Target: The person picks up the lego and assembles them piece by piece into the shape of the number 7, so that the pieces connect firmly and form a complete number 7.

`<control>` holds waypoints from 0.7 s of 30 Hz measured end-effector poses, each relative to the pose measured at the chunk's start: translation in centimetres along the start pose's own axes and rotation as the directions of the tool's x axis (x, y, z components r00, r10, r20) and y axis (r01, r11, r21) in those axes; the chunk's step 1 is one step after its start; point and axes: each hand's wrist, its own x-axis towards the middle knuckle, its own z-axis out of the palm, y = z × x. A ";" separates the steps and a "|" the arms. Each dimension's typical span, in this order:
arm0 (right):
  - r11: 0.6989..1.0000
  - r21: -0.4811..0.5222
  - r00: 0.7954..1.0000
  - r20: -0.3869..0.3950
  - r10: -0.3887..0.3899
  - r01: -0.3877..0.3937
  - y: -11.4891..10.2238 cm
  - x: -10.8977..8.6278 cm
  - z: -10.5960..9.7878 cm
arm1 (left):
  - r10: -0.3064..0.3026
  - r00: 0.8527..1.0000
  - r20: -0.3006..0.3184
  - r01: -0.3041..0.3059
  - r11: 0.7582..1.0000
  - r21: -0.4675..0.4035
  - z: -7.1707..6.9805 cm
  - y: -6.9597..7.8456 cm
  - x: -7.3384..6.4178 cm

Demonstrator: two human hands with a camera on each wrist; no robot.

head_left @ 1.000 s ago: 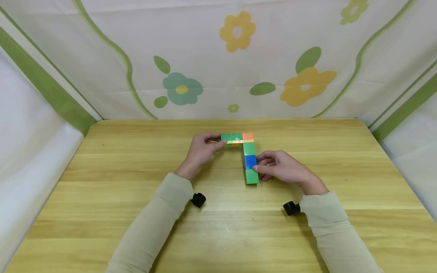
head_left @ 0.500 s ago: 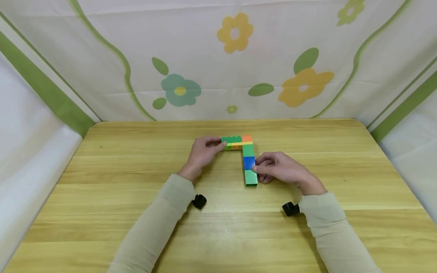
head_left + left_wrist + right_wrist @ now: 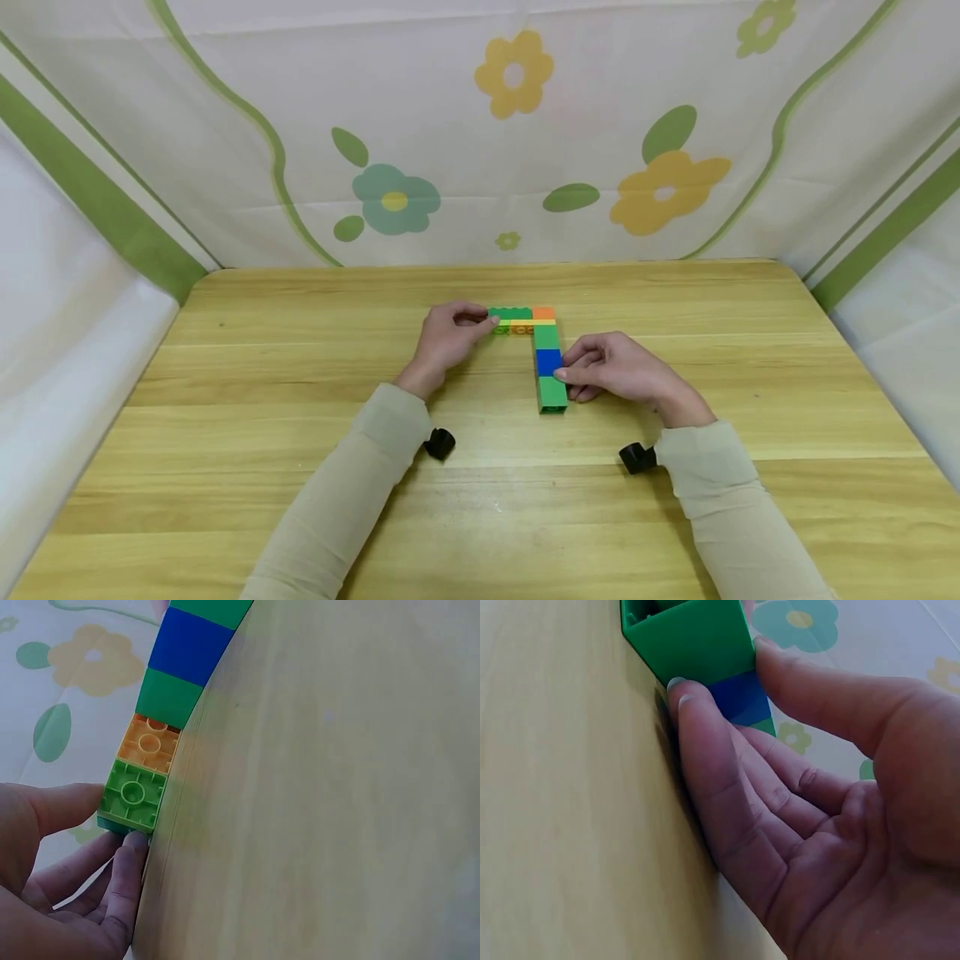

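Observation:
Building bricks are joined into an L-shaped piece over the table. Its long arm runs toward me: a green brick [image 3: 546, 337], a blue brick [image 3: 548, 362] and another green brick [image 3: 552, 393] with a hollow end. At the far corner is an orange brick [image 3: 543, 313], with a dark green brick [image 3: 510, 313] to its left. Hollow undersides of a lime brick [image 3: 133, 793] and an orange-yellow brick [image 3: 149, 744] face the left wrist camera. My left hand [image 3: 447, 337] pinches the piece's left end. My right hand [image 3: 617, 365] grips the long arm's right side, around the blue and nearest green bricks.
The wooden table [image 3: 480, 517] spreads on all sides of the hands. A white flowered curtain [image 3: 465, 125] hangs along its far edge. Black wrist cameras, one [image 3: 441, 444] on the left and one [image 3: 637, 458] on the right, stick out by the cuffs.
The piece has tipped a little in both hands and its far side has come slightly nearer. Hollow undersides of the lime and orange-yellow bricks and the near end now show more.

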 end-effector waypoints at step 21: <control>1.000 0.015 1.000 -0.026 0.000 0.001 0.6 0.5 0.0 | -0.018 0.997 -0.080 0.015 0.999 -0.035 0.8 0.4 0.2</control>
